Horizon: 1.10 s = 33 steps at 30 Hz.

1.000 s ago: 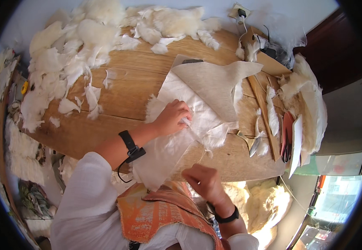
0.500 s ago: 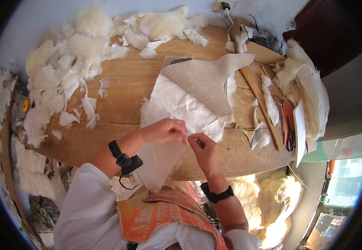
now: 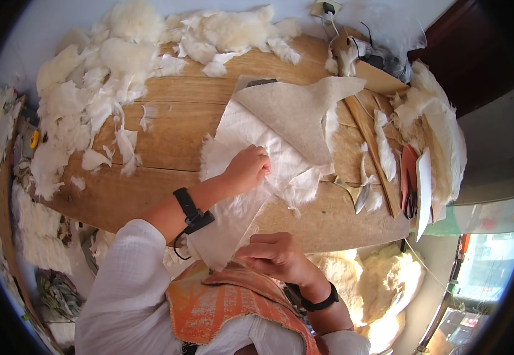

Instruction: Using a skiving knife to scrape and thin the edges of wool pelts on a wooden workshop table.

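Observation:
A white, wrinkled piece of soft material point(image 3: 242, 133) with fuzzy edges lies at the middle of the table, its lower end hanging over the front edge toward me. My left hand point(image 3: 248, 170) is closed in a pinch just over its middle; whatever the fingers hold is too small or hidden to make out. Lower and nearer my body, my right hand point(image 3: 276, 255) has its fingers curled and pressed together beside the hanging end. No thread or tool shows clearly between the hands. A beige felt-like sheet point(image 3: 295, 109) covers the far right part of the white piece.
Fluffy white tufts point(image 3: 67, 124) heap along the left and back of the wooden table point(image 3: 174, 142). To the right lie a wooden stick point(image 3: 375, 160), scissors point(image 3: 410, 204) and a white card point(image 3: 423, 189). A cardboard box point(image 3: 381, 74) with cables stands at the back right.
The hands were close together, pinching at the front of the white piece. My left hand has moved up and away from me; my right hand has come down toward my body.

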Tool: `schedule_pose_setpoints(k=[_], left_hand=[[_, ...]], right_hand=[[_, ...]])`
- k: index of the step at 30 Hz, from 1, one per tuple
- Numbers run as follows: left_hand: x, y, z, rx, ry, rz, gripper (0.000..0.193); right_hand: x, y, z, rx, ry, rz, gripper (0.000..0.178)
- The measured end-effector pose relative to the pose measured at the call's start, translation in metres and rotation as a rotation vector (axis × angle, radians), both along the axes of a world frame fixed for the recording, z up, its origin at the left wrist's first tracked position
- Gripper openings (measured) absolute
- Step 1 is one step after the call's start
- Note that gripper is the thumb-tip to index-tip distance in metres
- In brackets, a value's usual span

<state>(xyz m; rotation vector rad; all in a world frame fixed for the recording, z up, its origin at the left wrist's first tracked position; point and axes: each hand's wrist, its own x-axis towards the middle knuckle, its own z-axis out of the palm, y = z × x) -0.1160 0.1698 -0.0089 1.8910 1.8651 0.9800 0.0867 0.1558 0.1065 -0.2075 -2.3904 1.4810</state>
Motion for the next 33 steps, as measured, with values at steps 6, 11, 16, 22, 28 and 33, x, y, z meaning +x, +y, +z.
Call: schedule_pose_setpoints(k=[6,11,16,22,28,33], left_hand=[[-0.011,-0.028,0.035,-0.241,-0.378,-0.265,0.011],[-0.011,-0.024,0.038,-0.320,-0.937,-0.166,0.013],[-0.007,-0.005,0.015,-0.035,-0.062,-0.022,0.012],[-0.003,-0.002,0.009,-0.054,0.102,-0.066,0.006],[-0.007,0.004,0.006,-0.058,0.057,-0.075,0.003],[-0.008,-0.005,0.024,-0.053,-0.080,-0.057,0.005]], right_hand=[[-0.027,0.029,-0.039,-0.363,-0.056,-0.590,0.006],[-0.024,0.036,-0.077,-0.276,-0.272,-0.691,0.007],[-0.023,0.024,-0.078,-0.081,-0.205,-0.600,0.008],[-0.012,0.021,-0.062,0.023,-0.166,-0.493,0.008],[-0.006,0.004,-0.019,-0.040,-0.043,-0.134,0.009],[-0.012,0.004,-0.017,-0.003,0.057,0.051,0.007]])
